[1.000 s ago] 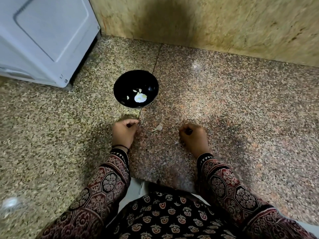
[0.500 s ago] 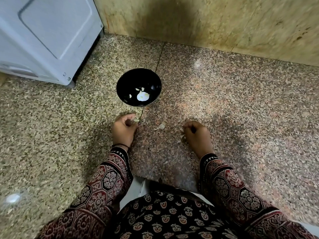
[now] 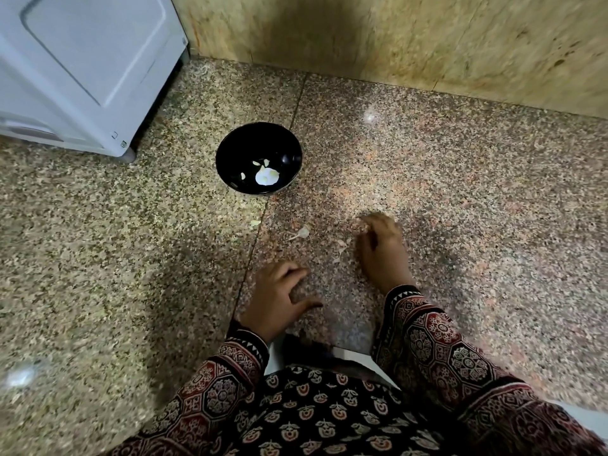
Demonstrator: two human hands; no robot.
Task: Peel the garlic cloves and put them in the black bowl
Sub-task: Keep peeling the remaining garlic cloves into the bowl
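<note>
The left hand (image 3: pixel 276 297) is rested on the speckled granite counter (image 3: pixel 460 192) close to its near edge. The fingers are loosely curled with the tips down on the stone, the thumb is spread to the side, and nothing is held. The right hand (image 3: pixel 381 248) is placed further from the near edge, well apart from the left hand. Its fingers are bent downward and the fingertips (image 3: pixel 365 222) are set against the counter. This hand is blurred, and whether anything is pinched beneath it cannot be determined.

Both forearms are covered by dark red and black patterned sleeves (image 3: pixel 444 353).

Two pale scraps of papery garlic skin (image 3: pixel 342 243) are located just beside the right hand, on its left. One unpeeled pale garlic clove with a thin tail (image 3: pixel 301 232) is positioned on the counter between the two hands and the bowl, touched by neither hand. A smaller pale fragment (image 3: pixel 255 222) is found left of it, just beyond the dark seam line (image 3: pixel 263 218) by which the two granite slabs are joined.

The round glossy black bowl (image 3: pixel 250 143) is set upright across that seam, toward the far edge of the counter and well apart from both hands. A large white garlic piece (image 3: pixel 267 177) and several small pale cloves (image 3: pixel 256 162) are contained in its bottom.

A white appliance cabinet (image 3: pixel 82 60) is installed at the far left corner. The far edge is bounded by a beige stone wall (image 3: pixel 427 37).
</note>
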